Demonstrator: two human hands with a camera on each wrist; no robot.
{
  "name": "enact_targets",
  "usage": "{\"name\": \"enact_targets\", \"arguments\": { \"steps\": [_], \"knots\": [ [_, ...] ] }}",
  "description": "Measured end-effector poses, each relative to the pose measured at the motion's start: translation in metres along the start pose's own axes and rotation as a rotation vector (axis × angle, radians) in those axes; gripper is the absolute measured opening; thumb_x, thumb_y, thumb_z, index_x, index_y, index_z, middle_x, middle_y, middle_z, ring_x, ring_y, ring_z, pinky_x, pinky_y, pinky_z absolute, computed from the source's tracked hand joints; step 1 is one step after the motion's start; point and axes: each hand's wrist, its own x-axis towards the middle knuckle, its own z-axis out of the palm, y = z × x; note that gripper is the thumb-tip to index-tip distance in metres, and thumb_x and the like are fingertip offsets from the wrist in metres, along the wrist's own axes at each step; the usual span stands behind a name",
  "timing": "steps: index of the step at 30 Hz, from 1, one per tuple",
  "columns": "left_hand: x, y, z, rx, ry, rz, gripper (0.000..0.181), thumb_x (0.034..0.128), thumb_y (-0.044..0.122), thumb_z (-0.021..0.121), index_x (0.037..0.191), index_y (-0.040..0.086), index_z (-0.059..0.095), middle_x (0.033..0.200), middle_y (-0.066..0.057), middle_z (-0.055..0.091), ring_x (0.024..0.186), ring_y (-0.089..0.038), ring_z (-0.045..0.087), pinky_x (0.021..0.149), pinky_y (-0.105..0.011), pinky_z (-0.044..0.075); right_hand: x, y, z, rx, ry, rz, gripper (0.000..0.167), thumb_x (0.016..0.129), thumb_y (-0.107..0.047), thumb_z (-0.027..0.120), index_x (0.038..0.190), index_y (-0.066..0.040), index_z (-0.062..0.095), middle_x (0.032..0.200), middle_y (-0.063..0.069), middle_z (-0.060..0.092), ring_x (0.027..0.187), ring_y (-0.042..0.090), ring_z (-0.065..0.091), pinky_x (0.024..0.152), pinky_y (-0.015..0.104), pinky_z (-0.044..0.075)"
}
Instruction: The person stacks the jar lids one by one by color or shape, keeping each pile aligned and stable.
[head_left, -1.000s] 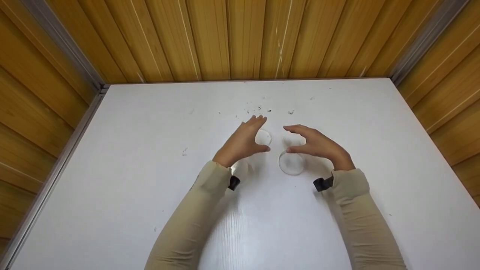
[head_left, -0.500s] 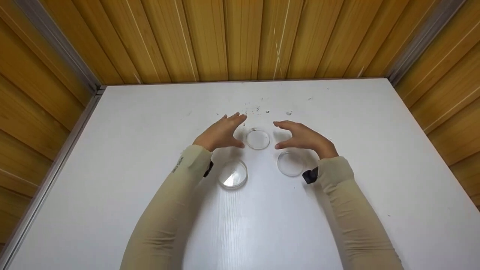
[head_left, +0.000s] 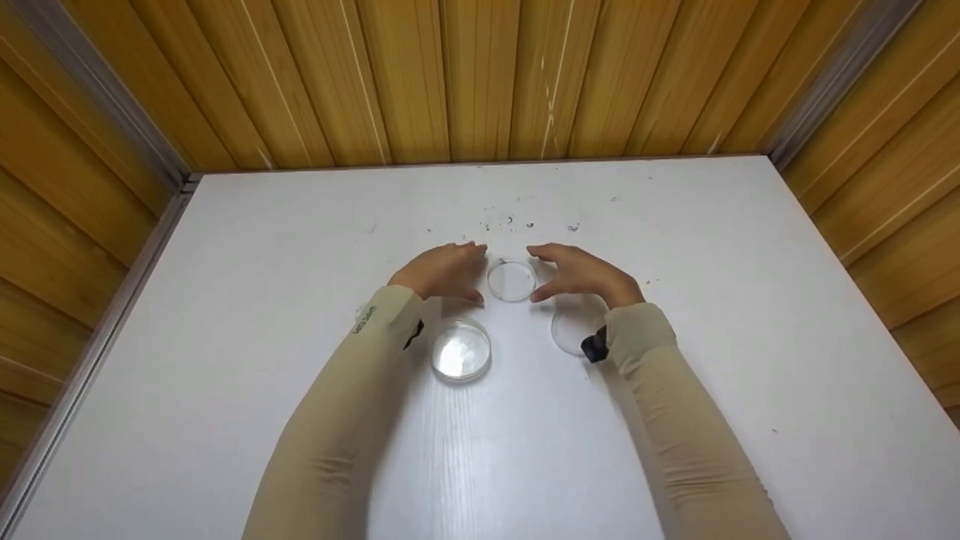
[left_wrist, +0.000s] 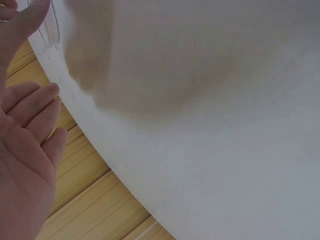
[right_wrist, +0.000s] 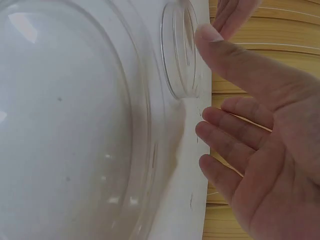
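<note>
Three clear round petri dishes lie on the white table. The far dish (head_left: 512,280) sits between my two hands. My left hand (head_left: 442,271) is at its left side with thumb and fingers spread apart. My right hand (head_left: 579,271) curves loosely at its right edge, thumb and fingertips close to the rim; whether they touch it I cannot tell. Closer to me is the left dish (head_left: 461,351), with a bright reflection on it. The right dish (head_left: 573,330) lies below my right wrist, partly covered by it, and fills much of the right wrist view.
The white tabletop (head_left: 735,300) ends at a wood-patterned panel wall (head_left: 480,82). Small dark marks (head_left: 510,222) dot the surface beyond the far dish. A black wrist camera (head_left: 595,345) overhangs the right dish.
My left hand has moved left, uncovering the far and left dishes. My right hand has shifted left toward the far dish, and its wrist now partly covers the right dish.
</note>
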Motion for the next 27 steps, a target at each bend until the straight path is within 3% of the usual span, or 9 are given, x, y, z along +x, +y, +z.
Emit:
{"name": "enact_targets", "arguments": {
  "steps": [5, 8, 16, 27],
  "knots": [
    [0.004, 0.000, 0.002, 0.009, 0.009, 0.045, 0.074, 0.0771, 0.036, 0.080, 0.138, 0.006, 0.051, 0.143, -0.009, 0.052, 0.126, -0.027, 0.054, 0.108, -0.038, 0.042, 0.006, -0.002, 0.005, -0.031, -0.011, 0.003, 0.088, 0.078, -0.025, 0.080, 0.149, -0.005, 0.033, 0.154, 0.014, 0.035, 0.145, 0.032, 0.026, 0.119, 0.047, 0.020],
    [0.005, 0.001, 0.002, 0.007, 0.008, 0.036, 0.083, 0.0770, 0.037, 0.080, 0.146, 0.010, 0.042, 0.136, -0.007, 0.059, 0.121, -0.025, 0.058, 0.106, -0.037, 0.044, 0.009, -0.003, 0.007, -0.046, -0.013, 0.005, 0.088, 0.077, -0.024, 0.081, 0.148, -0.003, 0.033, 0.153, 0.015, 0.035, 0.144, 0.032, 0.028, 0.119, 0.046, 0.021],
    [0.005, 0.007, 0.001, -0.056, -0.013, 0.029, 0.077, 0.0775, 0.035, 0.080, 0.143, 0.012, 0.046, 0.136, -0.006, 0.058, 0.124, -0.024, 0.055, 0.108, -0.039, 0.041, 0.012, -0.008, 0.012, -0.046, -0.004, -0.003, 0.086, 0.074, -0.017, 0.082, 0.146, -0.002, 0.038, 0.149, 0.015, 0.043, 0.140, 0.031, 0.036, 0.116, 0.046, 0.027],
    [0.010, 0.011, 0.003, -0.080, 0.009, 0.018, 0.065, 0.0776, 0.032, 0.080, 0.135, 0.014, 0.056, 0.131, -0.003, 0.062, 0.121, -0.021, 0.056, 0.107, -0.036, 0.042, 0.012, -0.011, 0.015, -0.048, 0.020, -0.020, 0.078, 0.077, -0.014, 0.080, 0.143, -0.001, 0.042, 0.146, 0.015, 0.046, 0.137, 0.032, 0.039, 0.115, 0.046, 0.030]
  ]
}}
